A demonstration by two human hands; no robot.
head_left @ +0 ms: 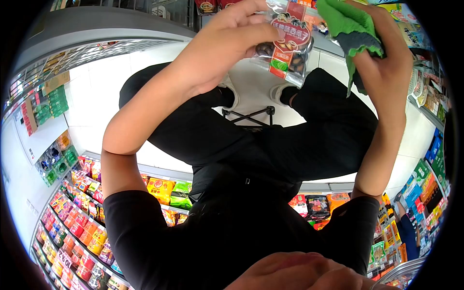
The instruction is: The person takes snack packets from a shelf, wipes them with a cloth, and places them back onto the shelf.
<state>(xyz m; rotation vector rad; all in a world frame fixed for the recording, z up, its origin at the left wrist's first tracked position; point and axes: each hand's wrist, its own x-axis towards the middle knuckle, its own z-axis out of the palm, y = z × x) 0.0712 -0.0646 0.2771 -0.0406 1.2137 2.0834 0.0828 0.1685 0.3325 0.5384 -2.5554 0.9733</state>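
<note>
My left hand [237, 36] grips a clear packet of dark melon seeds [285, 46] with a red and white label, thumb across its front. The packet is held up at the top of the view, tilted slightly. To its right, my right hand [386, 58] is closed on a cloth [350, 31], green on one side and dark grey on the other, which hangs down in folds. The cloth is near the packet, with a small gap between them.
Snack shelves [72, 237] full of bright packets stand behind me. A metal shelf edge [121, 29] runs along the upper left. My legs [193, 116] are spread above a folding stool [249, 116] on the white tiled floor [92, 111]. Another person [408, 232] is at the far right.
</note>
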